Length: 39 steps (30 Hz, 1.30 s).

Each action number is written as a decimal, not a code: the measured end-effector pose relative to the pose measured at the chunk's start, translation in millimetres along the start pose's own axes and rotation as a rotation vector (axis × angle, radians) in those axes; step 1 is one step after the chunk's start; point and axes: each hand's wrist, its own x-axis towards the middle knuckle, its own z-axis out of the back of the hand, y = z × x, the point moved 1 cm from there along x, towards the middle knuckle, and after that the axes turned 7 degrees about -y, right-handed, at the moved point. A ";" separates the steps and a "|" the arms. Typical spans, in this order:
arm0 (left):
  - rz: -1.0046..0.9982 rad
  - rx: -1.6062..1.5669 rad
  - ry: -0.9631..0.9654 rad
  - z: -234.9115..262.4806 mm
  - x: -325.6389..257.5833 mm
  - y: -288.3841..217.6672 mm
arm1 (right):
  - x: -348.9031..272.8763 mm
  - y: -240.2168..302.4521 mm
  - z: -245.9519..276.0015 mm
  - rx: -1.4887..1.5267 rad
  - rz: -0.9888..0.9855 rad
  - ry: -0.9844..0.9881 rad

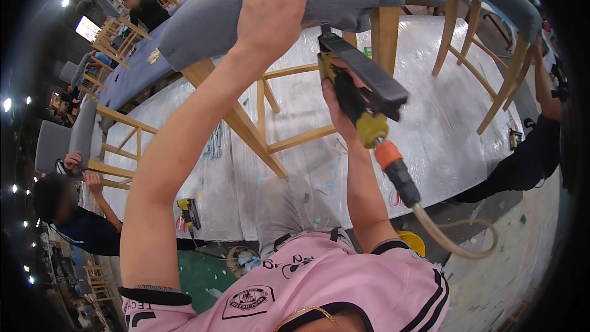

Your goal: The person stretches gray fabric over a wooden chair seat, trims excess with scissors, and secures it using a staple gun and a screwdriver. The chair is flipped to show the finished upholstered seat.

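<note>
A chair with a grey upholstered seat and light wooden legs stands tilted before me on a plastic-covered worktable. My left hand lies flat on the grey fabric, its fingers spread. In my right hand is a yellow-and-black pneumatic staple gun, gripped by its handle. Its nose is up against the lower edge of the upholstery; whether it touches, I cannot tell. From an orange-and-black coupling at its base, a clear air hose loops to the right.
Another staple gun lies at the table's near left edge, and one more at the right. People handle a chair at left and another chair at right. A yellow container and a scrap basket sit below the near edge.
</note>
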 end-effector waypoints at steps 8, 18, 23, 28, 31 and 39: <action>0.008 0.069 -0.046 -7.9 5.6 5.4 | 21.7 -13.0 -32.5 0.051 -0.295 0.018; 0.016 0.071 -0.035 -4.5 2.7 3.8 | 14.3 -9.9 -31.1 0.083 -0.059 0.004; -0.046 -0.054 0.173 3.1 12.5 13.2 | 19.9 -17.2 -32.6 0.056 -0.035 -0.025; 0.311 -0.446 0.263 -29.3 42.1 115.9 | 31.8 -0.7 -35.3 0.058 -0.017 0.005; 0.324 -0.407 0.410 -18.9 42.7 106.4 | 38.7 -8.5 -41.7 0.071 0.001 -0.005; -0.005 -0.456 0.151 -17.1 35.9 93.6 | 53.6 -14.9 -46.3 0.022 0.027 0.009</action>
